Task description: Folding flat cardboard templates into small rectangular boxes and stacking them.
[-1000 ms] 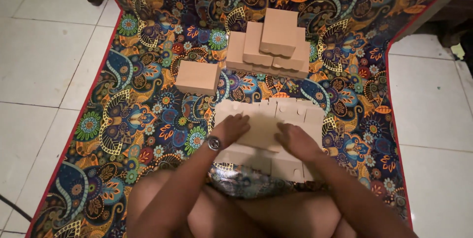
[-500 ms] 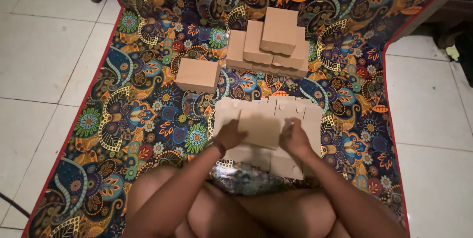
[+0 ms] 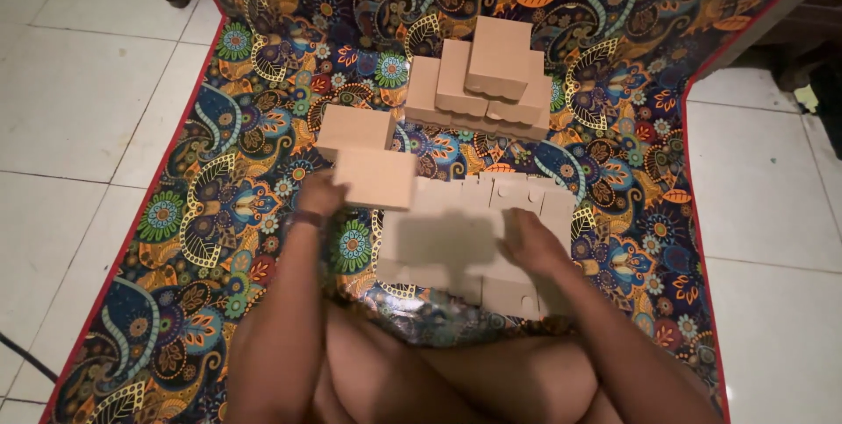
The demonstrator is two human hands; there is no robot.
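My left hand holds a folded tan cardboard box lifted above the patterned mat, just in front of another folded box lying on the mat. My right hand rests flat on a stack of flat tan cardboard cut-outs in front of my knees. Further back a heap of several folded boxes is piled up.
A colourful paisley mat with a red edge covers the floor under everything. White floor tiles lie on both sides. My bare legs fill the bottom of the view.
Both hands were on the flat cut-outs before. Now my left hand has swung left and up with a folded box in it, while my right hand stays on the stack.
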